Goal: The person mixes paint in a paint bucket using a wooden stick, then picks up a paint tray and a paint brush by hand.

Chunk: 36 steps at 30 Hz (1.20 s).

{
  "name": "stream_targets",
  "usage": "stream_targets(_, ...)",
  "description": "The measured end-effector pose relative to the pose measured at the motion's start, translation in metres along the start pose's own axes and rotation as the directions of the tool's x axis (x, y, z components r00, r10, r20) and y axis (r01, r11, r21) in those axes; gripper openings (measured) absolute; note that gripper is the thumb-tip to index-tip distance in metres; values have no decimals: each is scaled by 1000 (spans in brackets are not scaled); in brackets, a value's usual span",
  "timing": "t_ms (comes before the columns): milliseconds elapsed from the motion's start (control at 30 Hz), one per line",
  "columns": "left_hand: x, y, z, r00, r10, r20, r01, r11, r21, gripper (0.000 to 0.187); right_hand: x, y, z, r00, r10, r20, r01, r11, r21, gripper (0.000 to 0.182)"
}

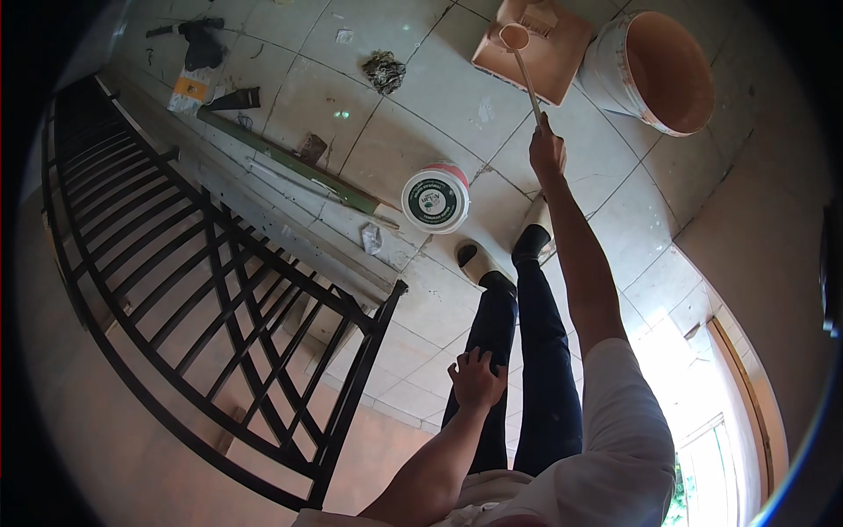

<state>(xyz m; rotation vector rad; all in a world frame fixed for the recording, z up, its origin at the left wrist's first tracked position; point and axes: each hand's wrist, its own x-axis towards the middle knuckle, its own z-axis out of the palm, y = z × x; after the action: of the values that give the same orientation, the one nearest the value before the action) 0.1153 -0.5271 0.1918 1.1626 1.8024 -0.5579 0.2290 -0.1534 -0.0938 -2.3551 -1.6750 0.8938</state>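
My right hand (547,151) is closed around the handle of a long ladle (527,81). The ladle's round cup is over an orange-coated paint tray (562,54), where a brush-like tool (537,19) also lies. Right of the tray stands a large bucket (608,75), its inside coated the same orange colour. My left hand (477,379) rests on my left thigh with its fingers spread, holding nothing.
A lidded tub (435,198) stands on the tiled floor before my feet. Dark metal railing (211,263) fills the left side. Farther off lie a crumpled rag (384,72), a green strip (290,161), a handsaw (235,98) and a dark tool (202,44).
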Motion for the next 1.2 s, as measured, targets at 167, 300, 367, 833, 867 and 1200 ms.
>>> stream_targets(167, -2, 2, 4, 1000, -11, 8, 11, 1000, 20, 44, 0, 4, -3, 999, -43, 4, 43, 995, -93, 46)
stream_targets(300, -3, 5, 11, 1000, -22, 3, 22, 1000, -5, 44, 1, 7, -4, 994, -111, 0, 110, 986, -126, 49)
stream_targets(367, -3, 6, 12, 1000, -20, 1, 20, 1000, -2, 44, 4, 12, -2, 993, -117, 4, 116, 984, -138, 50)
stream_targets(833, -6, 6, 11, 1000, -24, -12, 23, 998, -57, 45, 4, 15, -8, 993, -121, 18, 122, 983, -140, 50)
stream_targets(867, -6, 5, 12, 1000, -20, -17, 19, 998, -61, 45, 2, 15, -7, 993, -119, 21, 121, 983, -139, 50)
stream_targets(1200, -5, 1, 19, 999, -15, -42, 12, 997, -73, 45, 4, 8, -15, 993, -113, 27, 116, 976, -184, 50)
